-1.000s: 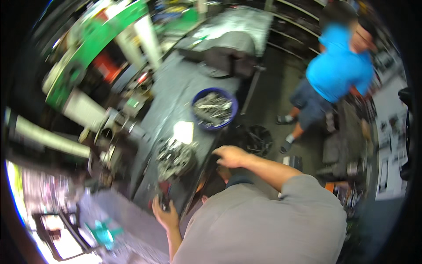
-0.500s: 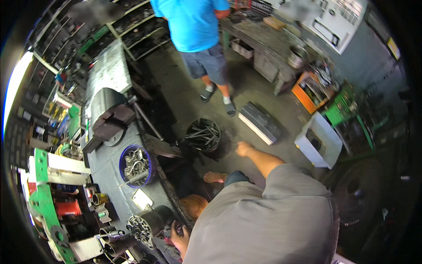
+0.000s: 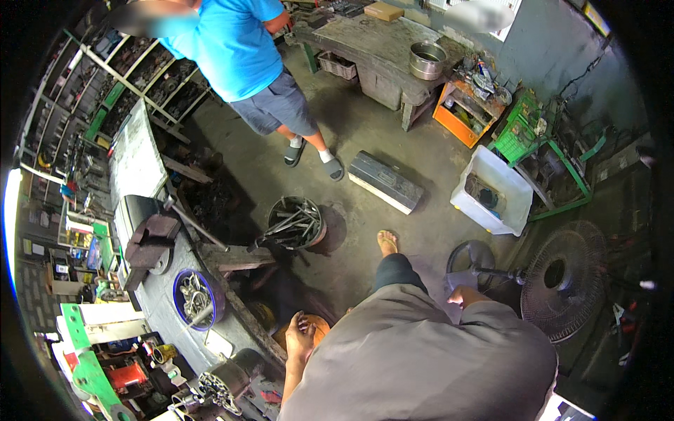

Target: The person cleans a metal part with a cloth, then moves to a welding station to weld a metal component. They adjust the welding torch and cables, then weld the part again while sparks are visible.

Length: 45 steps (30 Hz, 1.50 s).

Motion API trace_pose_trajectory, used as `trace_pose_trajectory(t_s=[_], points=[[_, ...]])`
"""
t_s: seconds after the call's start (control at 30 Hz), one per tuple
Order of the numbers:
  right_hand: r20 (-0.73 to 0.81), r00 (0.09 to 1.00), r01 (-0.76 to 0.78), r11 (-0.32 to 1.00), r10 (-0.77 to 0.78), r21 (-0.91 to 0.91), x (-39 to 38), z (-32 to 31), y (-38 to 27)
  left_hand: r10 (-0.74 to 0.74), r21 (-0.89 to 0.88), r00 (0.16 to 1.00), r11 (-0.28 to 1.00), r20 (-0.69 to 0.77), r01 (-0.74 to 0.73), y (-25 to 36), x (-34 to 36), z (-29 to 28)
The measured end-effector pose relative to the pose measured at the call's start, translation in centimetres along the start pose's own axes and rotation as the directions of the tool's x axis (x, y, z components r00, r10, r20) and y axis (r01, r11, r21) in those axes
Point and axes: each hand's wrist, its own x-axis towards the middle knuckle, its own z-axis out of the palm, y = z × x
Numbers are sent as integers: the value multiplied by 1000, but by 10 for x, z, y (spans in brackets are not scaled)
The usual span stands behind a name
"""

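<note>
Daylight glare at my far left edge; floor evenly lit, workbench underside shadowed. Strong fisheye bending, black rim, mostly sharp.

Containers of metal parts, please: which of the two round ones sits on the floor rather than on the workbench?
The black bucket of long metal rods stands on the concrete floor; the blue-rimmed bowl rests on the grey workbench.

I see black bucket of metal rods mid-floor. Grey toolbox right of bucket, white plastic tub further right. Floor fan below-right of bucket. Blue bowl of metal parts below-left, on workbench.
</note>
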Motion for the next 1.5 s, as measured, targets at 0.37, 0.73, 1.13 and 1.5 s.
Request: trace_pose_trajectory(t_s=[0.37,0.73,1.13,1.5], points=[[-449,831,178,921,-329,-347,62,-331,-65,-294,412,925,894,243,176,-41,117,56],[-489,837,213,969,-245,-122,65,-541,-184,-212,409,923,910,321,67,85,328,69],[-322,915,138,939,-242,-314,106,-597,-172,-109,260,965,964,237,45,249,566,-21],[-151,962,202,966,-227,-164,226,-802,-294,-218,284,954,946,205,155,340,690,-6]])
